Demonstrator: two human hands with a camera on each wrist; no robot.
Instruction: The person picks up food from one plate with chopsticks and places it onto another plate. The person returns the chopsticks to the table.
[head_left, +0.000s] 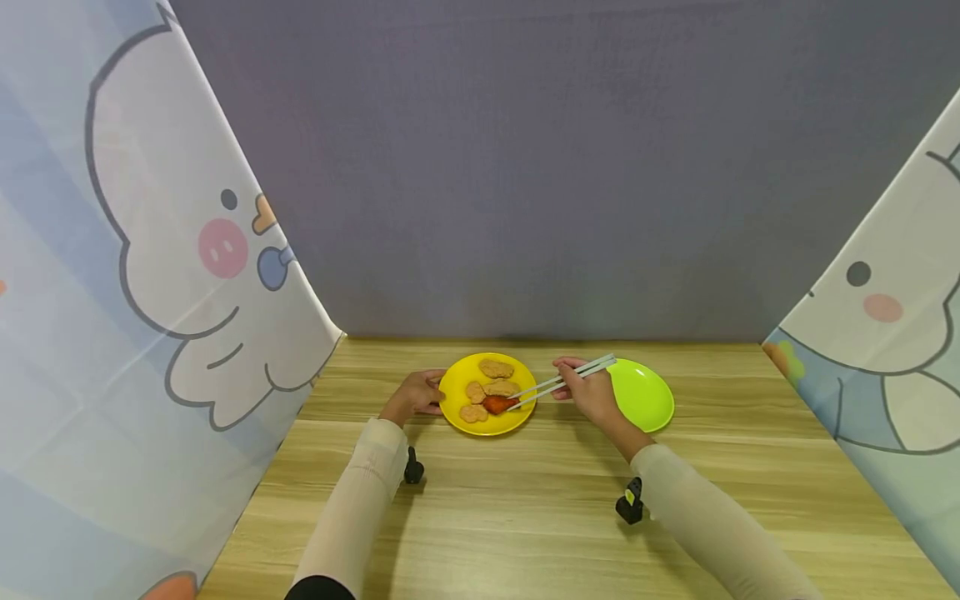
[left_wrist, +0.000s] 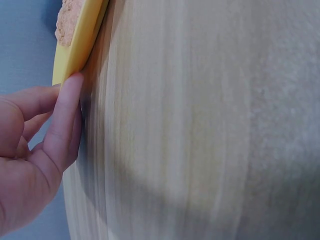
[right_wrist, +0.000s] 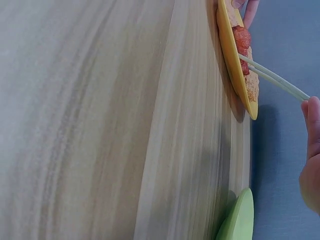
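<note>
A yellow plate [head_left: 454, 415] sits left of centre on the table, bearing several tan breaded nuggets [head_left: 496, 368] and a reddish-brown chicken drumstick [head_left: 497, 404]. My left hand [head_left: 417, 392] pinches the plate's left rim between thumb and fingers; the left wrist view shows this grip [left_wrist: 47, 125] up close. In my right hand [head_left: 587, 392] is a pair of pale chopsticks [head_left: 551, 385], reaching left over the plate. Their tips are at the drumstick [right_wrist: 242, 40], one on each side of its narrow end in the head view.
A bright green plate [head_left: 641, 396] stands to the right, partly behind my right hand. The wood-grain table [head_left: 517, 517] ends at a grey partition [head_left: 525, 183] at the back. Cartoon-printed sheets [head_left: 187, 250] close off both sides.
</note>
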